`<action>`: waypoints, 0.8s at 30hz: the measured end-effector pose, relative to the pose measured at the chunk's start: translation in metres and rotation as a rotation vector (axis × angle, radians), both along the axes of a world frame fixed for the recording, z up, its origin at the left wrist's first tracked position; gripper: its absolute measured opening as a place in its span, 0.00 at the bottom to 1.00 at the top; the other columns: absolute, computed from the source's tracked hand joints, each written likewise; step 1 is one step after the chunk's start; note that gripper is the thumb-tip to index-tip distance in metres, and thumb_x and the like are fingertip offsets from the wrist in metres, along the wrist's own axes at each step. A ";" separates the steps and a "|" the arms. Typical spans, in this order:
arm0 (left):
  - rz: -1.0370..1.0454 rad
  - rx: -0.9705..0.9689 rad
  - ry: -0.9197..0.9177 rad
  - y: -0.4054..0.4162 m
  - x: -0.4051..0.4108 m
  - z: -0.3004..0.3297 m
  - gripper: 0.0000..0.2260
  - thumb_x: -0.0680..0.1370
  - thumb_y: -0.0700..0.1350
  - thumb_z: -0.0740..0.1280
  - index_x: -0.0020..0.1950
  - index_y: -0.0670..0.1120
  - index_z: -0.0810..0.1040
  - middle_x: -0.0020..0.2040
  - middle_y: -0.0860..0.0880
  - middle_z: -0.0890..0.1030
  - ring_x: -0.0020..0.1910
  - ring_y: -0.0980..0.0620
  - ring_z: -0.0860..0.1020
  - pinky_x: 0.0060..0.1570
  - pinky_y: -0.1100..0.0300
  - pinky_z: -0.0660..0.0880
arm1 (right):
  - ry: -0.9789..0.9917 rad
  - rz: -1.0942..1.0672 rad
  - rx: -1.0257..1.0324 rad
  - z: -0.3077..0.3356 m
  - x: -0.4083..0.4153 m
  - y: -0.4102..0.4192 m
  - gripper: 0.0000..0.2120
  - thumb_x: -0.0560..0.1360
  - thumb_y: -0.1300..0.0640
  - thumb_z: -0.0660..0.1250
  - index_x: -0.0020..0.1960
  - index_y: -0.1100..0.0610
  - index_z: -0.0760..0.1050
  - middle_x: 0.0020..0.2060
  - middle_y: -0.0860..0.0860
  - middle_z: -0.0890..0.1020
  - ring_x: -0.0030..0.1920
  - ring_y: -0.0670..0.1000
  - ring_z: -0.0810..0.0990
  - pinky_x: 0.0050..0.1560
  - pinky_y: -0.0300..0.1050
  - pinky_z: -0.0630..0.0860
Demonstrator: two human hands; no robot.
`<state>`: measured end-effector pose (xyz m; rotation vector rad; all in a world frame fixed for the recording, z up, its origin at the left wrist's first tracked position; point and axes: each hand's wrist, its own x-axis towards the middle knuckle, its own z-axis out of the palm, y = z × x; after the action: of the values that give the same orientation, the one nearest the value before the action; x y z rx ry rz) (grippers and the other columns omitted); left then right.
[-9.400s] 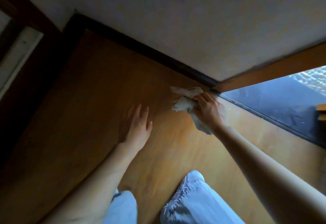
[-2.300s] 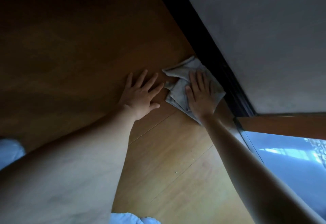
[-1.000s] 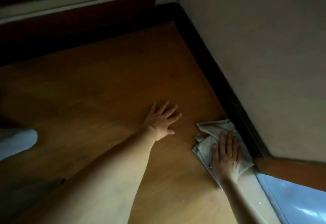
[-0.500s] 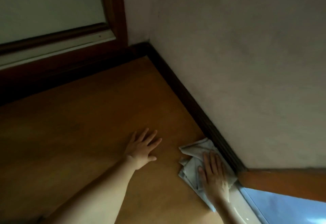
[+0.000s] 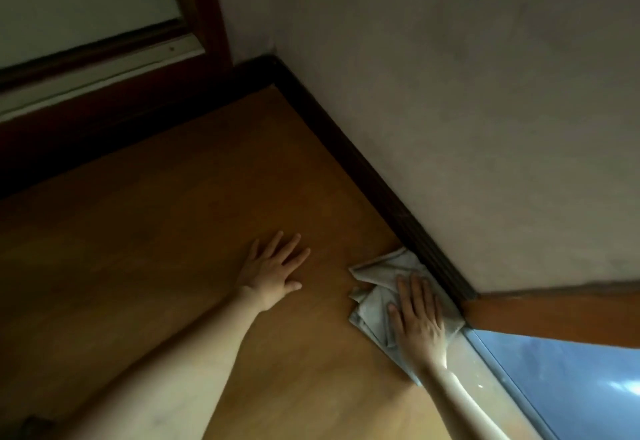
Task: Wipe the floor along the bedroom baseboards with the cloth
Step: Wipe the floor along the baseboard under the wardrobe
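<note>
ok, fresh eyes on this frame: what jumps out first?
The right hand pressed flat on a crumpled grey cloth, low and right of centre, with the cloth's edge against the dark baseboard. That baseboard runs diagonally up to the room corner. Next, the left hand splayed bare on the wooden floor beside the cloth, and the bright blue patch at the bottom right.

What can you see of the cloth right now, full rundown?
The cloth is a pale grey-white rag, soft fabric by its look, crumpled into loose folds rather than spread flat. It lies on the wooden floor, its far edge against the dark baseboard near where the baseboard ends. The right hand presses flat on top, fingers extended, covering its right part. The left hand rests apart, not touching it.
</note>
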<state>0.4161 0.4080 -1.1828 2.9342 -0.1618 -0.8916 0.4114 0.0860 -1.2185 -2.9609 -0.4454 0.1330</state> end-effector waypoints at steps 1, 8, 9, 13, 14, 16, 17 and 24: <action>0.001 0.006 0.006 0.000 0.000 0.000 0.30 0.81 0.64 0.51 0.77 0.62 0.38 0.78 0.55 0.34 0.77 0.46 0.34 0.74 0.40 0.42 | 0.020 -0.015 0.002 0.001 -0.005 -0.007 0.28 0.82 0.44 0.42 0.78 0.56 0.52 0.74 0.60 0.65 0.75 0.58 0.60 0.75 0.50 0.50; -0.006 0.058 0.030 -0.004 0.001 0.001 0.31 0.81 0.64 0.51 0.77 0.62 0.37 0.78 0.55 0.33 0.77 0.46 0.35 0.74 0.39 0.45 | 0.084 0.060 -0.001 -0.002 0.056 0.059 0.26 0.82 0.43 0.44 0.75 0.56 0.58 0.70 0.60 0.71 0.70 0.61 0.70 0.68 0.58 0.67; -0.005 0.061 0.038 -0.004 0.000 0.001 0.31 0.81 0.64 0.51 0.77 0.62 0.37 0.78 0.55 0.33 0.77 0.46 0.35 0.74 0.39 0.46 | 0.087 0.066 -0.003 -0.002 0.060 0.063 0.26 0.81 0.43 0.46 0.74 0.56 0.59 0.69 0.59 0.72 0.70 0.60 0.70 0.68 0.57 0.66; 0.002 0.056 0.064 -0.004 0.002 0.002 0.32 0.80 0.63 0.53 0.77 0.62 0.36 0.78 0.55 0.33 0.77 0.45 0.35 0.74 0.39 0.47 | 0.070 0.046 -0.006 0.000 0.030 0.019 0.28 0.81 0.43 0.47 0.77 0.55 0.56 0.74 0.58 0.66 0.74 0.58 0.64 0.73 0.52 0.54; 0.002 0.058 0.072 -0.004 0.003 0.003 0.32 0.80 0.63 0.53 0.77 0.62 0.36 0.78 0.55 0.32 0.77 0.45 0.35 0.74 0.39 0.47 | 0.063 0.035 0.003 0.001 0.019 0.004 0.28 0.81 0.43 0.47 0.78 0.54 0.53 0.75 0.57 0.63 0.75 0.57 0.60 0.75 0.51 0.52; -0.001 0.067 0.092 -0.005 0.003 0.005 0.32 0.81 0.62 0.53 0.77 0.61 0.36 0.77 0.54 0.31 0.77 0.45 0.34 0.75 0.39 0.46 | 0.098 0.012 0.014 0.005 0.002 -0.015 0.29 0.81 0.42 0.46 0.79 0.50 0.46 0.77 0.55 0.58 0.77 0.54 0.54 0.76 0.50 0.48; 0.001 0.070 0.100 -0.006 0.003 0.007 0.32 0.81 0.62 0.53 0.77 0.61 0.36 0.77 0.54 0.31 0.77 0.45 0.34 0.75 0.39 0.46 | 0.103 0.004 0.018 0.005 -0.001 -0.018 0.30 0.81 0.41 0.45 0.79 0.48 0.43 0.77 0.55 0.57 0.77 0.54 0.53 0.76 0.49 0.47; -0.013 0.107 0.111 -0.008 0.005 0.001 0.33 0.81 0.62 0.53 0.77 0.61 0.35 0.77 0.54 0.30 0.77 0.44 0.34 0.75 0.40 0.49 | 0.127 0.065 0.017 0.008 0.033 0.031 0.28 0.80 0.44 0.49 0.75 0.57 0.62 0.71 0.60 0.69 0.71 0.60 0.68 0.71 0.56 0.62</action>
<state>0.4210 0.4002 -1.1815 2.9727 -0.1306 -1.0952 0.4442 0.1171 -1.2104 -2.9008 -0.5226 0.3205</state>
